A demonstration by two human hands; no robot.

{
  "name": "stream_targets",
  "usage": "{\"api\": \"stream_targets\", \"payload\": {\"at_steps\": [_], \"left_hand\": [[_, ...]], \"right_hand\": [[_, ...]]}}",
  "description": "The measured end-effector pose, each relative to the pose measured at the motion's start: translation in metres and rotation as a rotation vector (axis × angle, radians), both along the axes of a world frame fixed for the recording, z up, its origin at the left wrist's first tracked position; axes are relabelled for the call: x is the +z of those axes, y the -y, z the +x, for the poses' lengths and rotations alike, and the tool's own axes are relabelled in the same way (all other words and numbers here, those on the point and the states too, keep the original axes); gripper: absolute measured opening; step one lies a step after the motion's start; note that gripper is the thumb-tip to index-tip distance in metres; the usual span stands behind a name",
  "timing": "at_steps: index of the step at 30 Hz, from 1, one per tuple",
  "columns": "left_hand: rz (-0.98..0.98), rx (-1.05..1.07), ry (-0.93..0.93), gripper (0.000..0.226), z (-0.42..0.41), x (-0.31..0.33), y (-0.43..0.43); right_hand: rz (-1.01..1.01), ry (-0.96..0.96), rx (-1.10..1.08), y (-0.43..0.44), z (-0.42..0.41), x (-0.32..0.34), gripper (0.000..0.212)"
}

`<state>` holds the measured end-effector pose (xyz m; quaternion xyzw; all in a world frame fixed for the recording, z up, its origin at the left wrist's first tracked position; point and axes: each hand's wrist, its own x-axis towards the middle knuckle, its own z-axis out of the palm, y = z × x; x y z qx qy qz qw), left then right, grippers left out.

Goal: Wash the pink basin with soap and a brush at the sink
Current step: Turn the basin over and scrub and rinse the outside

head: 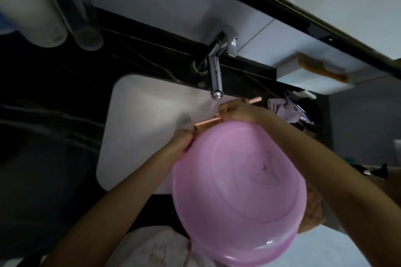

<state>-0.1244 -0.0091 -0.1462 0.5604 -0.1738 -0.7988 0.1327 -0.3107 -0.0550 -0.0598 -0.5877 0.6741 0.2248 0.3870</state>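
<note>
Two hands work over the white sink (134, 115): left hand (181, 141) grips the rim of the round pink plastic basin (238, 191), right hand (236, 110) holds a pink long-handled brush (208, 123) against it, scrubbing seemingly underway, rinsing ahead.

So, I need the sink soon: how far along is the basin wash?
Done: the pink basin is up over the sink. In hand: the left hand grips its rim while the right hand holds the brush, bristles against the far rim below the tap. Left: I see no suds, so soaping and rinsing likely remain.
</note>
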Motion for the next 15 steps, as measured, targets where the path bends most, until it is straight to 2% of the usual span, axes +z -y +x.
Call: {"api": "stream_targets", "payload": {"at_steps": [4, 9, 13, 15], "left_hand": [[0.027, -0.082, 0.050, 0.013, 0.007, -0.014, 0.001], [-0.029, -0.109, 0.067, 0.007, 0.007, -0.021, 0.006], [-0.059, -0.148, 0.112, 0.009, 0.010, -0.016, 0.005], [-0.050, -0.140, 0.102, 0.011, 0.011, -0.016, 0.001]], "right_hand": [[0.091, -0.038, -0.060, 0.005, -0.016, -0.001, 0.025], [0.194, 0.159, -0.066, 0.010, 0.007, -0.004, 0.022], [0.101, -0.018, 0.104, 0.009, 0.020, -0.012, 0.027], [0.025, -0.041, 0.115, 0.009, 0.030, -0.004, 0.024]]}}
